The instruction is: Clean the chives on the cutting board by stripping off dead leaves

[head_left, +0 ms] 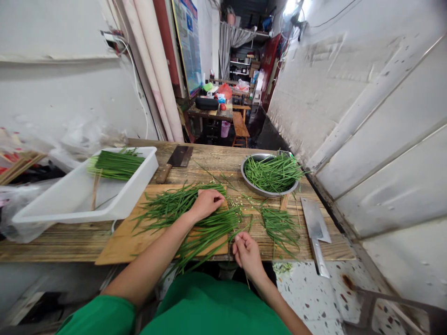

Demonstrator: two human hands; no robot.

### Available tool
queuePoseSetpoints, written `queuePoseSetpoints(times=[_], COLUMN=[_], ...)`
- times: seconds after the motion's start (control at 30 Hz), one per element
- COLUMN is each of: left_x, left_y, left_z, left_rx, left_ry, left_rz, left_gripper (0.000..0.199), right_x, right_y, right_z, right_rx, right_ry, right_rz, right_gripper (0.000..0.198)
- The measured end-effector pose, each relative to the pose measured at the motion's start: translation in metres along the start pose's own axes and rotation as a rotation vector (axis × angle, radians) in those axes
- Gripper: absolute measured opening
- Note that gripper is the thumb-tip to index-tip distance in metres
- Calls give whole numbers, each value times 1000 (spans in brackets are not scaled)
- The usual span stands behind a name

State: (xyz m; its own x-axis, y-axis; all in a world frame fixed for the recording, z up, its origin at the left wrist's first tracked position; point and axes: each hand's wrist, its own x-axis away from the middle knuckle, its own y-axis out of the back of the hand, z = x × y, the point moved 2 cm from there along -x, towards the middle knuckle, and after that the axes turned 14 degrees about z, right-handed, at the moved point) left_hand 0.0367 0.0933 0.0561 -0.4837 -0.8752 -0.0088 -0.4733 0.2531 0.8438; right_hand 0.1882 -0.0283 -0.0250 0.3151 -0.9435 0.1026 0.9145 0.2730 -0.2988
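Observation:
Long green garlic chives point(216, 223) lie in loose heaps across a wooden cutting board point(122, 242). My left hand point(207, 203) rests over the heap near its cut ends, fingers curled together; what they pinch is hidden. Just off the board's right edge, my right hand point(247, 253) is closed in a pinch around a thin bamboo skewer point(247, 282), whose lower end shows below the hand. Right of that hand, a flat batch of chives point(279, 228) lies on the table with thin sticks at its edges.
A steel bowl point(256, 188) heaped with chives stands behind. A cleaver point(316, 228) lies at right, its handle past the table edge. Another cleaver point(179, 157) lies behind the board. At left, a white tray point(70, 215) holds a chive bundle. Trimmings dot the wooden table point(216, 158).

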Motion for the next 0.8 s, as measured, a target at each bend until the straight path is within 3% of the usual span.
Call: queuePoseSetpoints(times=[0.27, 0.47, 0.6, 0.8], left_x=[17, 9, 0, -14], left_y=[-9, 17, 21, 10], left_z=[-5, 19, 26, 25], left_rx=[5, -176, -295, -247], left_ry=[-173, 52, 88, -2], left_rz=[185, -79, -84, -38], left_gripper=[18, 18, 14, 13], right_x=[2, 1, 0, 1], right_y=[-2, -2, -2, -1], right_z=[6, 6, 4, 4], right_rx=[17, 11, 3, 22], right_ry=[-3, 0, 0, 2], right_rz=[-8, -10, -5, -5], right_gripper=[38, 38, 38, 37])
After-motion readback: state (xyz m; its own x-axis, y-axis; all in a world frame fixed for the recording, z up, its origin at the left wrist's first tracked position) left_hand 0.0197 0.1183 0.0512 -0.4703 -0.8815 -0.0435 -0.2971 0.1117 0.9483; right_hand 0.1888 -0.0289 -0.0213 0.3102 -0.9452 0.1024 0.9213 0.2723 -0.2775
